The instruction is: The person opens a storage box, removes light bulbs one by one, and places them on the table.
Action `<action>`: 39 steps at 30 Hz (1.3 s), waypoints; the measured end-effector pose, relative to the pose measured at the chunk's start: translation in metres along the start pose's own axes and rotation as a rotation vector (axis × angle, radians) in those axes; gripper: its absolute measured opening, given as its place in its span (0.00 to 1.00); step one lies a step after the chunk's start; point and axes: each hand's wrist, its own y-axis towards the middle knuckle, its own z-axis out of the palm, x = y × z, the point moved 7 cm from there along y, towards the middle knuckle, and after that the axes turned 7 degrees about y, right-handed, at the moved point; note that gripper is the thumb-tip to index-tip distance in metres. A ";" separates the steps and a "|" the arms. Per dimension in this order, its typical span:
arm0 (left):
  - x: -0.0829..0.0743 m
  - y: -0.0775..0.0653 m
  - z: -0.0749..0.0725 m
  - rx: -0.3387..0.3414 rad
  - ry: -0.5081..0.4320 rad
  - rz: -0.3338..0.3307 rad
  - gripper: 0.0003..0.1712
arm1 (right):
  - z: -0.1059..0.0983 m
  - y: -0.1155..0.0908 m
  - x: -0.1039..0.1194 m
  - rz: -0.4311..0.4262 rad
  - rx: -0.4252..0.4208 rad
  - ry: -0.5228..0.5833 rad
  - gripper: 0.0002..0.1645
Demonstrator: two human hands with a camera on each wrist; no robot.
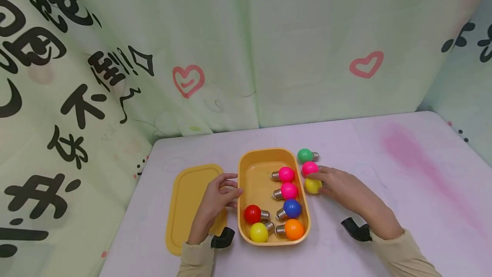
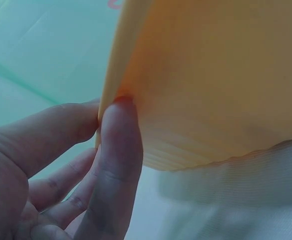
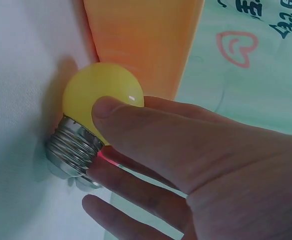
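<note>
A deep yellow plastic box (image 1: 251, 161) stands in the middle of the table. My left hand (image 1: 218, 195) pinches its left rim between thumb and fingers, the wall (image 2: 205, 100) filling much of the left wrist view. Beyond the opposite side, my right hand (image 1: 344, 189) grips a yellow light bulb (image 1: 313, 186), thumb across the globe and silver screw base (image 3: 73, 147) pointing down-left in the right wrist view. A pink bulb (image 1: 309, 168) lies right at those fingers, partly covered by them. Just behind it is a green bulb (image 1: 305, 155).
Inside the box lie two pink bulbs (image 1: 286, 174), a blue bulb (image 1: 292, 208), an orange bulb (image 1: 294, 229), a red bulb (image 1: 252, 213) and another yellow bulb (image 1: 259, 232). A flat yellow lid (image 1: 188, 187) rests left of the box, partly under the left arm. Printed curtains (image 1: 307, 54) hang behind the table.
</note>
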 end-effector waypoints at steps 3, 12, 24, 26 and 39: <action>0.000 -0.001 0.000 0.001 0.000 0.001 0.30 | 0.001 0.000 -0.001 0.004 0.000 -0.009 0.27; -0.001 -0.001 0.001 0.001 0.001 0.008 0.30 | -0.001 0.000 -0.002 0.014 -0.006 -0.030 0.26; 0.000 0.000 0.002 0.002 0.004 -0.002 0.29 | -0.005 -0.001 0.003 -0.002 -0.023 -0.049 0.27; 0.000 0.000 0.002 0.001 0.005 -0.004 0.29 | -0.006 -0.001 0.005 -0.008 -0.028 -0.054 0.27; 0.002 0.001 0.000 0.006 0.004 -0.003 0.29 | -0.012 0.008 0.034 -0.030 -0.055 -0.008 0.25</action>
